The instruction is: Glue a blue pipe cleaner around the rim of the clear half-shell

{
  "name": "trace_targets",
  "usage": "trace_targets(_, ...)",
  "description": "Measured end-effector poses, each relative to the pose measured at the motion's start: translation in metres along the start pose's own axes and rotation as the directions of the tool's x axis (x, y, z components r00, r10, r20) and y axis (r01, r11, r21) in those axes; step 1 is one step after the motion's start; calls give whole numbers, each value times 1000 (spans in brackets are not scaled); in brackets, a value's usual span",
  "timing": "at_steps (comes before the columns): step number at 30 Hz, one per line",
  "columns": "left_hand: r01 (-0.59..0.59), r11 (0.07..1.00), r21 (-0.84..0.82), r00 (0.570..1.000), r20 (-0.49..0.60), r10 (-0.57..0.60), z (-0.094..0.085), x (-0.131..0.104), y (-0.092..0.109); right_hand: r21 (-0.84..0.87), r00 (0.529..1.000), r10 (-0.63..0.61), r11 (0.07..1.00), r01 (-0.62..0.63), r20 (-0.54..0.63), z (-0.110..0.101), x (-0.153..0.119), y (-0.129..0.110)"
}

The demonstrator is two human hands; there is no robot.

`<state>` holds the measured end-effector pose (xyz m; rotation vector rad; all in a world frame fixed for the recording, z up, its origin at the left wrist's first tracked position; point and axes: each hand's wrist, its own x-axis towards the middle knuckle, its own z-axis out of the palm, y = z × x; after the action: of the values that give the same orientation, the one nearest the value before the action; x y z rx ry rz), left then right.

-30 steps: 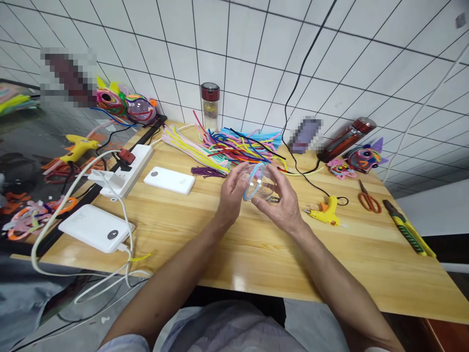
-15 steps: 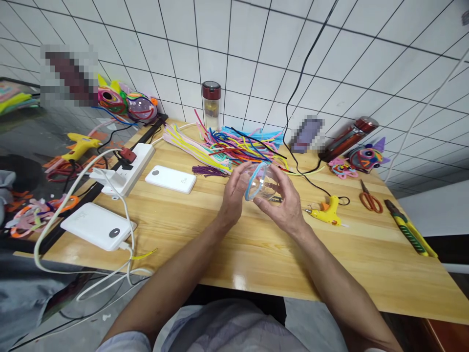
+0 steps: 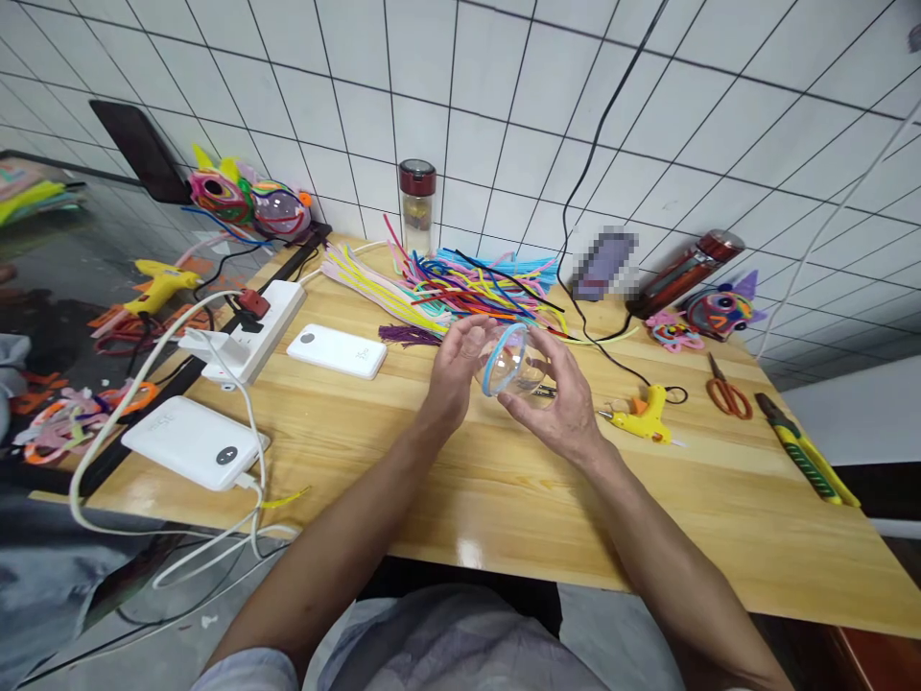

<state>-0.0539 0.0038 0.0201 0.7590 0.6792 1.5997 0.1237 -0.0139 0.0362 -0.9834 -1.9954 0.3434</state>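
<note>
A clear plastic ball [image 3: 531, 372] with a light blue pipe cleaner [image 3: 492, 372] running round its middle is held above the table. My right hand [image 3: 565, 398] grips it from the right, thumb below and fingers curved behind. My left hand [image 3: 450, 369] is cupped at the ball's left side, its fingers bent and apart; whether the fingertips touch the ball I cannot tell. Behind the hands lies a pile of coloured pipe cleaners [image 3: 475, 288]. A small dark tool [image 3: 545, 392] is partly hidden behind the ball and my right hand.
To the right lie a yellow glue gun [image 3: 648, 417], scissors [image 3: 728, 389] and green-yellow pliers [image 3: 802, 451]. On the left are two white power banks [image 3: 337, 350], a power strip [image 3: 255, 331] and loose cables. A glass bottle [image 3: 417, 211] stands by the wall, near decorated balls [image 3: 280, 211].
My left hand has shifted slightly left and loosened beside the ball. My right hand and the ball stay almost where they were.
</note>
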Motion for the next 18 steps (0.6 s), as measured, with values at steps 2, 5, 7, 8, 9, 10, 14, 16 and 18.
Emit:
trace_targets(2,-49,998,-40,998,-48,47,-3,5,3,-16,1000,-3,1000,3,7,-5,-3,1)
trace_targets(5,-96,993,-68,992,-89,90,-7,12,8,-47,1000,-8,999,9,18,-14,-8,2)
trace_targets(7,-90,992,-89,993,-80,83,-7,14,11,-48,1000,-8,999,9,20,-17,-13,3)
trace_targets(8,-77,992,-101,995,-67,71,-7,14,12,-43,1000,-6,999,7,19,-17,-16,3)
trace_targets(9,-59,992,-112,997,-53,54,-6,13,14,-35,1000,-4,999,5,21,-16,-19,4)
trace_targets(10,-38,992,-120,999,-38,34,-4,12,15,-25,1000,-2,1000,2,25,-15,-21,4)
trace_targets(14,45,992,-114,999,-1,-46,2,8,20,6,999,22,1000,-22,44,-7,-30,6)
trace_targets(16,69,994,-85,998,-7,-70,2,8,22,8,998,44,999,-44,52,-3,-34,6)
trace_targets(18,64,997,-39,997,-30,-65,-1,10,22,5,996,64,998,-64,69,0,-37,7)
